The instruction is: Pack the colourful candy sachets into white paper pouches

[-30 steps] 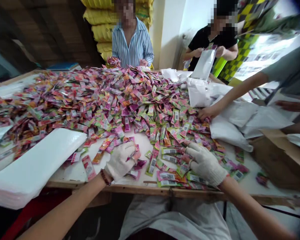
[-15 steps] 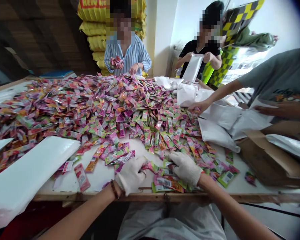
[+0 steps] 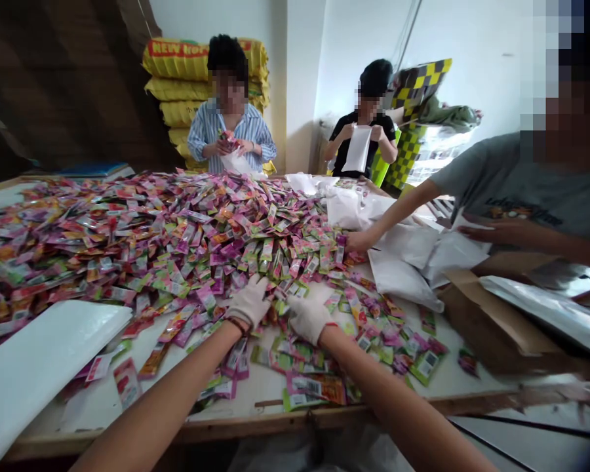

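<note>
My left hand (image 3: 250, 303), in a white glove with a beaded bracelet at the wrist, lies on the near slope of a pile of small printed sachets (image 3: 211, 229). Its fingers stretch forward over the packets. Close by on the right, my gloved right hand (image 3: 311, 316) has its fingers curled against some sachets (image 3: 295, 288) between the two hands. Its fingertips are partly hidden. More loose sachets (image 3: 319, 387) lie under my forearms near the table edge. The packets are pink, purple, green and orange.
White plastic bags (image 3: 54, 360) lie stacked at left. Filled white bags (image 3: 403, 275) and an open cardboard box (image 3: 501, 328) stand at right. A co-worker's arm (image 3: 398, 216) reaches into the pile from the right. Two people work across the table (image 3: 177, 419), each holding a white bag.
Both my hands have moved forward from the table edge to the pile. The view has shifted. The co-worker in the striped shirt now holds a white bag beside the sachets.
</note>
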Motion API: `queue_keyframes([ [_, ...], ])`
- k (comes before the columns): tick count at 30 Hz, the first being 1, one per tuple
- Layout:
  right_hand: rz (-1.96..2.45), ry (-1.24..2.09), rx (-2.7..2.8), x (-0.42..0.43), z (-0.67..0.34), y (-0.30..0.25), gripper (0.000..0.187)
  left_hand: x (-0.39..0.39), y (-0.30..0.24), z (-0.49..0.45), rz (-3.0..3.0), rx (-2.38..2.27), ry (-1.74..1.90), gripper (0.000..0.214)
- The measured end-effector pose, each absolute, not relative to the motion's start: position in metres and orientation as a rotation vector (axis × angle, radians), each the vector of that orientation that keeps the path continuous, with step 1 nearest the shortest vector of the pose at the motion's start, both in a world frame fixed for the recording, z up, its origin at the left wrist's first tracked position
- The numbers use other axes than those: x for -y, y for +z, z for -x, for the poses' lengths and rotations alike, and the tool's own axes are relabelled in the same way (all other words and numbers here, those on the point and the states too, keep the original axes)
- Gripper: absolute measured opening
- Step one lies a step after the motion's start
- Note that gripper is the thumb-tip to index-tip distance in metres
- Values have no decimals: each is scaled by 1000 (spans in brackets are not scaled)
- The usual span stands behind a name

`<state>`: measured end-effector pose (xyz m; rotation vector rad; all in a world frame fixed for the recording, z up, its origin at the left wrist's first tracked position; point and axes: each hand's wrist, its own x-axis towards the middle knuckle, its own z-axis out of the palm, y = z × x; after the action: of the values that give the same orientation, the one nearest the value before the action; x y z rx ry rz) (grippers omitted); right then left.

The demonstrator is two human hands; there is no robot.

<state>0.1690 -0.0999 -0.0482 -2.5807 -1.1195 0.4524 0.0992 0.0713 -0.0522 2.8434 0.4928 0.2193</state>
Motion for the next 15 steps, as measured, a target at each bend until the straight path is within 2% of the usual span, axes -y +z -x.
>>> queue_keyframes([
  [4, 2371, 633, 1543, 127, -145, -49, 55, -122, -64, -61, -2704, -598, 444, 19],
  [7, 2555, 577, 1295, 150, -162, -53, 65, -158, -53, -48, -2586, -816, 697, 6],
  [10, 2662, 485, 1088, 155, -181, -64, 58, -194, -23, -65, -2482, -1072, 820, 5],
  [12, 2694, 421, 1054, 152, -185, -74, 58, -218, 1, -88, -2442, -1146, 852, 13],
  [15, 2740, 322, 1020, 145, -183, -86, 66, -241, 27, -128, -2365, -1142, 788, 43],
])
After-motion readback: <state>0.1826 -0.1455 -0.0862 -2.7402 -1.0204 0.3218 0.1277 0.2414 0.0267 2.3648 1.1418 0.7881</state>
